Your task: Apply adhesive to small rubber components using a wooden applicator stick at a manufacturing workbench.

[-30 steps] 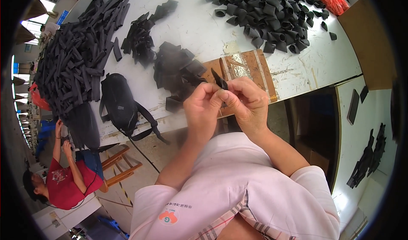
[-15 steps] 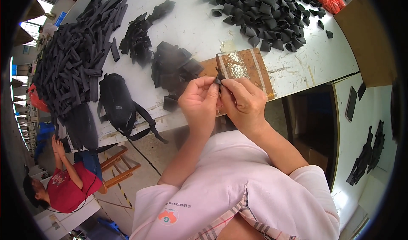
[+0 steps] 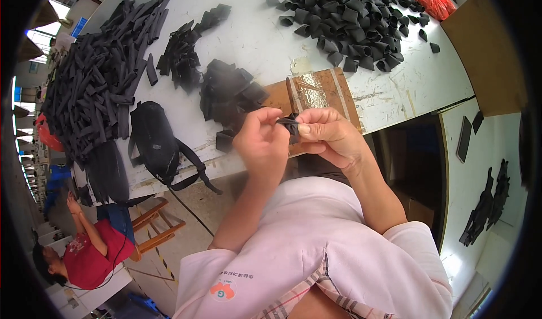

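Note:
Between my hands is a small black fabric loop (image 3: pixel 289 125), held just in front of the table's near edge. My right hand (image 3: pixel 334 136) pinches it between thumb and forefinger. The fingertips and thumb of my left hand (image 3: pixel 261 144) close on its other side; part of that grip is hidden. Beyond them lies a brown board (image 3: pixel 334 87) with shiny clear tape across it. Flat black fabric pieces (image 3: pixel 226 90) are stacked just left of the board. A large heap of rolled black loops (image 3: pixel 353 14) covers the far part of the table.
A heap of long black strips (image 3: pixel 96 70) fills the table's left side, with a black pouch bag (image 3: pixel 155 141) and its straps near the edge. At right are a cardboard panel (image 3: pixel 485 53) and a side table holding a phone (image 3: pixel 464 138). A person in red (image 3: pixel 96 251) sits at far left.
My right hand has turned, its thumb now lying across the loop. The loop has swung from upright to more level and come slightly nearer me. My left fingers have loosened a little.

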A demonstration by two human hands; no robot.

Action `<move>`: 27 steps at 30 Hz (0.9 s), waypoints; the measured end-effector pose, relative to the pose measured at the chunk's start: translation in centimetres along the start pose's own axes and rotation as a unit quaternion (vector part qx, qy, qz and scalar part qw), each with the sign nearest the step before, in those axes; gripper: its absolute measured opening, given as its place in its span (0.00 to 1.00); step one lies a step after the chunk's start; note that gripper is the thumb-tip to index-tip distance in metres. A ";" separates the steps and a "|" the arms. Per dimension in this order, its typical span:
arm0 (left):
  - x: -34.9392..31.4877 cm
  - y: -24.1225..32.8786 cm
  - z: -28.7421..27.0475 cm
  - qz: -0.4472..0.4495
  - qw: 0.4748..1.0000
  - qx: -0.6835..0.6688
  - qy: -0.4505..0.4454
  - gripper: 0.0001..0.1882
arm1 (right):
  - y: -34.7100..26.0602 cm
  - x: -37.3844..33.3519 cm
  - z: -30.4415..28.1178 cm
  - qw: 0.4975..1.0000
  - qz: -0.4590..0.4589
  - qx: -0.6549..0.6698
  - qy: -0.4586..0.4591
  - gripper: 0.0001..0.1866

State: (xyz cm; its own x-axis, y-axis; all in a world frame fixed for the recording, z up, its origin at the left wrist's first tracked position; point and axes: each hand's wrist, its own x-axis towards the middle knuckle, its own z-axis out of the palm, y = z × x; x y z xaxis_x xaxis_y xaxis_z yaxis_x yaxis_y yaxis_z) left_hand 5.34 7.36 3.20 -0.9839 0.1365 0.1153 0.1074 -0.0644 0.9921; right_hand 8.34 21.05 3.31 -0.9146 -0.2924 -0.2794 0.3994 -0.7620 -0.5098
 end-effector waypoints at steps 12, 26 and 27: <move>4.8 4.0 -1.0 -0.312 0.651 -0.662 -0.201 0.09 | -5.9 2.8 4.7 0.961 -0.101 -0.258 0.007 0.13; 5.1 2.7 0.1 0.193 0.975 0.038 -0.099 0.10 | -2.9 2.2 1.9 0.704 -0.456 -0.521 0.157 0.16; 5.1 2.7 0.1 0.194 0.973 0.027 -0.120 0.08 | -2.7 2.0 2.4 0.704 -0.445 -0.538 0.129 0.15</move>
State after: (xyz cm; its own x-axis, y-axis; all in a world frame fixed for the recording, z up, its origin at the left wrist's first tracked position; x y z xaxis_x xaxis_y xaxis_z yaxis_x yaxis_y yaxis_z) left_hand 0.61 7.95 6.43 -0.8069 0.3395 0.4833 0.4777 -0.1061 0.8721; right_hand 5.25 21.14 6.13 -0.8468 0.2449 0.4722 -0.3803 0.3417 -0.8594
